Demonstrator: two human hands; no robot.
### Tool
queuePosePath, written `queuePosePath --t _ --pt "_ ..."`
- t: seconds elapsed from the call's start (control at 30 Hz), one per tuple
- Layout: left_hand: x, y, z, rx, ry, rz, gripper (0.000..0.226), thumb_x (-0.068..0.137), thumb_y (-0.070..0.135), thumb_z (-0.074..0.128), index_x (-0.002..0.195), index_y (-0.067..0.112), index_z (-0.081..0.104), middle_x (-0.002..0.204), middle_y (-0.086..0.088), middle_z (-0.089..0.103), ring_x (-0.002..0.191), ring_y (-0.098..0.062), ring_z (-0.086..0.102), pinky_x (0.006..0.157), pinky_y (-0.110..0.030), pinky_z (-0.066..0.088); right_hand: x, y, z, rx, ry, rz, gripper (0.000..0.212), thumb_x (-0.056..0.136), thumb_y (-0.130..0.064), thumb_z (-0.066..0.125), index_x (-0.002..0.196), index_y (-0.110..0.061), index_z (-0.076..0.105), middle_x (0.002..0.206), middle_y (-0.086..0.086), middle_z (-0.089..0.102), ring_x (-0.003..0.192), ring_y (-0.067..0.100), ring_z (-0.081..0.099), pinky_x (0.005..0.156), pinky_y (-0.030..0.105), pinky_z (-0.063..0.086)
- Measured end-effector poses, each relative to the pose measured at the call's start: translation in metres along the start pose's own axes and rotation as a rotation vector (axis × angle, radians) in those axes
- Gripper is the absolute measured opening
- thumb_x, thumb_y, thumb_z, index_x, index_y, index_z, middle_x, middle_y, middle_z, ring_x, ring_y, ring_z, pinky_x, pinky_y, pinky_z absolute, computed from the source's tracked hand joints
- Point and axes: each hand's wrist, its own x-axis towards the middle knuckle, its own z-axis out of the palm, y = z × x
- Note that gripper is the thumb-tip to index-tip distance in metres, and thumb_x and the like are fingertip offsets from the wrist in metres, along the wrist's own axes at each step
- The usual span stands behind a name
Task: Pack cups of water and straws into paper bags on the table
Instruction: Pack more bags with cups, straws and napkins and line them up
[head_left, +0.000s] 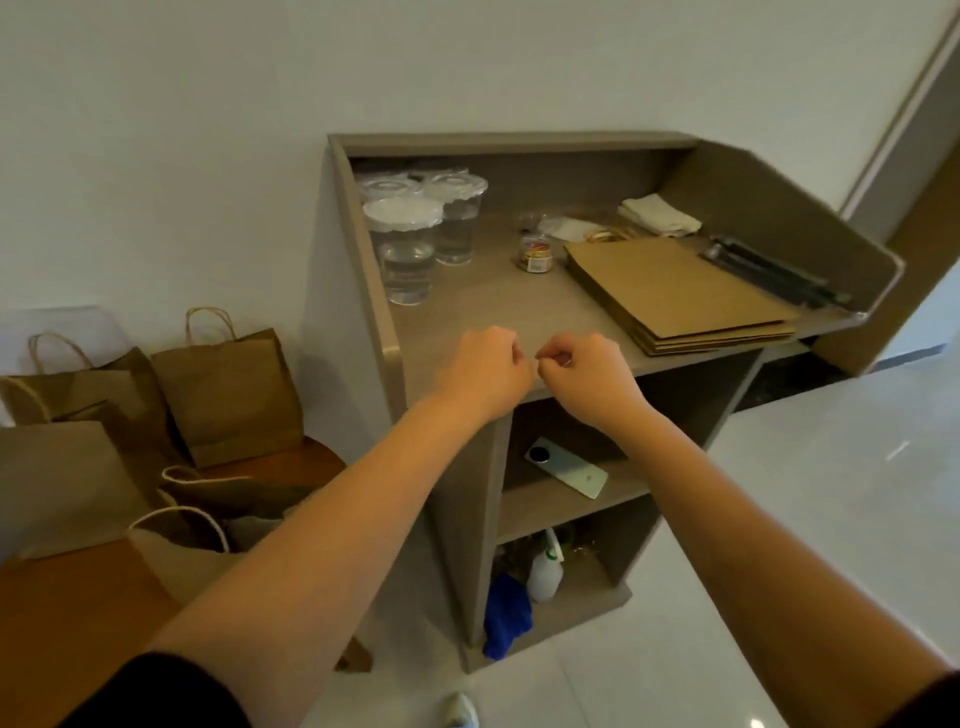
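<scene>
Both hands hover over the front edge of the grey wooden counter (483, 306), fingers curled. The left hand (480, 371) and right hand (584, 374) nearly touch, seemingly pinching something tiny; what, I cannot tell. Clear lidded plastic cups of water (405, 249) stand at 11 o'clock; flat brown paper bags (675, 291) lie at 2 o'clock.

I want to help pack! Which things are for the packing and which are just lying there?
For the packing:
- cups of water
- flat paper bags
- standing paper bags
- black straws, probably

Just lying about:
- small jar
- folded cloth
- phone
- spray bottle
- blue cloth
</scene>
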Motion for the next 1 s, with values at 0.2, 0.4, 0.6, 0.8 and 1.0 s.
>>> queuePosePath --t 0.2,0.4,0.6,0.8,1.0 --pt "0.1 0.017 0.022 0.072 0.105 -0.141 0.02 0.092 0.017 0.044 0.096 0.016 0.063 0.099 -0.007 0.064 0.091 -0.026 0.058 0.073 -0.036 0.047 0.087 0.03 -0.025 -0.031 0.04 0.037 0.012 0.091 -0.021 0.055 0.097 -0.022 0.064 0.079 -0.012 0.056 0.076 0.003 0.054 0.063 0.02 0.041" --pt "0.181 0.007 0.042 0.094 0.116 -0.223 0.021 0.096 0.018 0.043 0.105 0.016 0.062 0.109 -0.012 0.064 0.102 -0.032 0.058 0.079 -0.038 0.044 0.183 0.045 -0.025 -0.092 0.037 0.047 0.012 0.088 -0.017 0.056 0.085 -0.015 0.067 0.085 0.003 0.065 0.085 0.021 0.06 0.076 0.035 0.05" --pt "0.238 -0.007 0.057 0.057 0.171 -0.193 0.031 0.095 0.026 0.048 0.124 0.017 0.055 0.121 -0.013 0.058 0.112 -0.033 0.053 0.088 -0.042 0.046 0.258 0.065 -0.014 -0.08 0.035 0.028 0.016 0.089 -0.015 0.057 0.093 -0.009 0.071 0.093 0.011 0.069 0.088 0.024 0.061 0.076 0.033 0.047" --pt "0.269 -0.014 0.069 0.077 0.165 -0.281 0.061 0.086 0.028 0.06 0.14 0.016 0.036 0.134 -0.013 0.048 0.123 -0.032 0.044 0.095 -0.041 0.04 0.3 0.077 0.0 -0.219 0.015 0.012 0.022 0.089 -0.022 0.057 0.103 -0.01 0.071 0.113 0.019 0.056 0.112 0.033 0.044 0.093 0.033 0.033" --pt "0.288 -0.015 0.076 0.053 0.153 -0.291 0.076 0.082 0.037 0.063 0.145 0.012 0.028 0.139 -0.014 0.046 0.126 -0.033 0.042 0.094 -0.039 0.04 0.32 0.084 0.004 -0.325 -0.106 0.072 0.027 0.087 -0.022 0.055 0.107 -0.007 0.067 0.114 0.017 0.058 0.113 0.033 0.046 0.09 0.032 0.036"
